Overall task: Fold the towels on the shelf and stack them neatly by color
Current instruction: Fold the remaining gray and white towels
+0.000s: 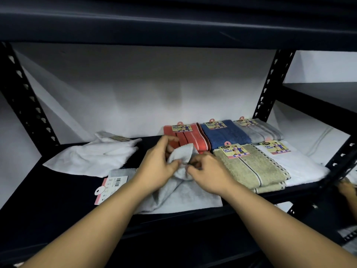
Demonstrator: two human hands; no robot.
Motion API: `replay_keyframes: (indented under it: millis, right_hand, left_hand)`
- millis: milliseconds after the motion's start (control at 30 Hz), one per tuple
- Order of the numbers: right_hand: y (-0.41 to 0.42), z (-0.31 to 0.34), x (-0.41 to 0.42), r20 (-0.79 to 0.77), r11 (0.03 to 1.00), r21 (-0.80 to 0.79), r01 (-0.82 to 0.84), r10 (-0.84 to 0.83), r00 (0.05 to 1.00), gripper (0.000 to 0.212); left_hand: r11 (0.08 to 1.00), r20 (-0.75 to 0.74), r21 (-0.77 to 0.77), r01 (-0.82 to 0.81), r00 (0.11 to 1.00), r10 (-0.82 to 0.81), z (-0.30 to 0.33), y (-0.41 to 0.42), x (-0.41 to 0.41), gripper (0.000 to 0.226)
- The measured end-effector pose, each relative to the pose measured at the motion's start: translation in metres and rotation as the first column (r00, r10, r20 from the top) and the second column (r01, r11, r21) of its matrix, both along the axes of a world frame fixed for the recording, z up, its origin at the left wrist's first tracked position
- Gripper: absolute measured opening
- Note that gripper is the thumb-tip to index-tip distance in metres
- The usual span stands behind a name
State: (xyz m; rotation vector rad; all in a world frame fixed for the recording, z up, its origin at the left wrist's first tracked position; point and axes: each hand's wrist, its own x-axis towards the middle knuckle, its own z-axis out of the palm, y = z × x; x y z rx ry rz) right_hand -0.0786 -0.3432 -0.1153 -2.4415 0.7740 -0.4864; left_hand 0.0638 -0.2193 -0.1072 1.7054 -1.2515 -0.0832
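A light grey towel [185,198] lies rumpled at the front middle of the dark shelf [58,200], its card label [111,187] sticking out at the left. My left hand [160,161] pinches a raised fold of this towel, and my right hand [207,171] grips the cloth just beside it. An unfolded white towel [90,155] lies to the left. Folded, labelled towels sit at the right: red [185,136], blue [224,135], grey [258,130], beige [251,167] and white [301,165].
Black perforated uprights stand at the left [23,93] and right [270,84] of the bay, with another shelf board [173,22] close overhead. A white backing [135,84] closes the rear. Another person's hand [347,190] shows at the far right edge.
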Motion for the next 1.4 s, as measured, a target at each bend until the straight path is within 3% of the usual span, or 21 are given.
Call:
replay_keyframes:
  millis: [200, 300, 500, 567, 733, 900, 1000, 1067, 1133, 1200, 1400]
  right_hand:
    - [-0.01, 0.003, 0.011, 0.227, 0.961, 0.269, -0.063, 0.0, 0.974, 0.012]
    - [-0.013, 0.002, 0.008, 0.247, 0.963, 0.267, -0.044, -0.025, 0.969, 0.016]
    - [-0.022, 0.016, 0.003, 0.317, 0.992, 0.085, 0.089, -0.112, 0.942, 0.013]
    - [-0.022, 0.021, 0.001, 0.346, 0.99, 0.052, 0.132, -0.142, 0.927, 0.013]
    - [-0.025, 0.021, -0.002, 0.469, 0.966, 0.251, 0.066, -0.182, 0.864, 0.014]
    - [-0.019, 0.011, -0.015, 0.503, 0.956, 0.294, 0.003, -0.157, 0.85, 0.025]
    - [0.001, -0.008, -0.023, 0.402, 0.989, 0.147, 0.004, -0.063, 0.914, 0.019]
    - [0.01, -0.024, -0.025, 0.211, 0.997, -0.056, -0.047, 0.058, 0.976, 0.009]
    - [0.016, -0.042, -0.022, -0.024, 0.972, -0.21, -0.107, 0.104, 0.994, 0.023]
    - [0.021, -0.052, -0.023, -0.15, 0.958, -0.255, -0.133, 0.096, 0.984, 0.04]
    - [0.015, -0.054, -0.043, -0.167, 0.952, -0.208, -0.225, 0.193, 0.967, 0.048]
  left_hand:
    - [0.998, 0.056, 0.066, 0.022, 0.998, -0.025, 0.006, -0.009, 0.01, 0.046]
    - [0.997, 0.099, 0.071, 0.027, 0.994, -0.034, 0.006, -0.011, 0.013, 0.04]
    - [0.999, 0.203, 0.04, -0.037, 0.979, 0.028, 0.017, -0.019, 0.006, 0.013]
    - [0.997, 0.235, 0.02, -0.072, 0.97, 0.065, 0.022, -0.023, 0.004, 0.013]
    - [0.994, 0.304, -0.028, -0.101, 0.947, 0.105, 0.032, -0.037, -0.001, 0.014]
    - [0.998, 0.302, -0.022, -0.058, 0.951, 0.062, 0.036, -0.043, -0.009, 0.006]
    - [0.995, 0.329, -0.047, -0.089, 0.939, 0.099, 0.033, -0.044, -0.006, 0.008]
    - [0.992, 0.314, -0.055, -0.11, 0.942, 0.122, 0.033, -0.045, -0.004, 0.009]
    - [0.989, 0.313, -0.052, -0.137, 0.938, 0.147, 0.034, -0.045, -0.001, 0.01]
    - [0.986, 0.323, -0.037, -0.161, 0.932, 0.164, 0.035, -0.044, 0.001, 0.01]
    - [0.978, 0.328, -0.044, -0.205, 0.922, 0.208, 0.038, -0.039, 0.007, 0.009]
